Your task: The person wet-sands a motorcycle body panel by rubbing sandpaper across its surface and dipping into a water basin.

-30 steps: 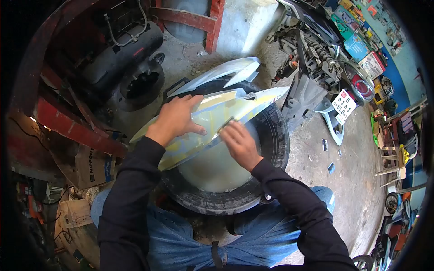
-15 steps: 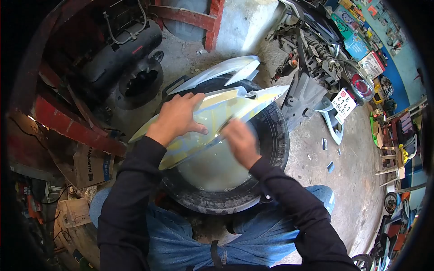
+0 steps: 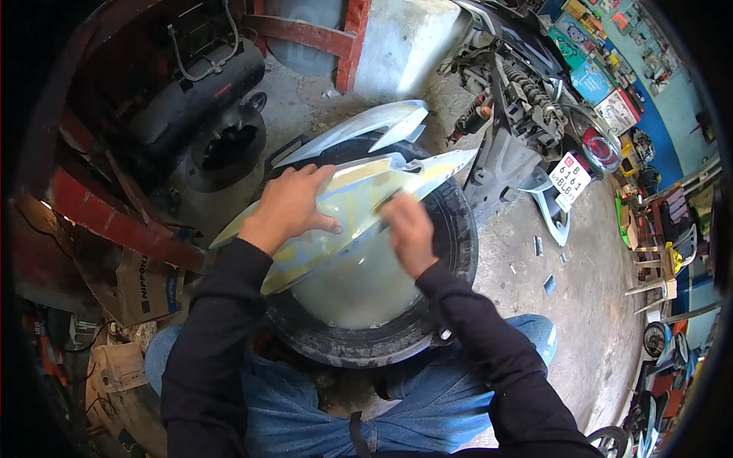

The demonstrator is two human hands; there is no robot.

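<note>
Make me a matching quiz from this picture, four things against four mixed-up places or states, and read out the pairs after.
Things:
1. Bare left hand
2. Bare right hand
3. Cloudy, pale liquid
4. White rectangular number plate

Places or states:
A. Inside the round black tub
B. Blurred, by the panel's edge
C. Beside the motorcycle's rounded red tail light
D. Sharp, thumb spread, on the pointed yellow-and-white panel

Pairs: 1-D, 2-B, 3-A, 4-C

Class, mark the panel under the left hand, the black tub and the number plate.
Panel [image 3: 357, 201], head view: middle of its face.
Black tub [image 3: 347, 349], head view: its near rim.
Number plate [image 3: 568, 182], head view: centre of its front.
</note>
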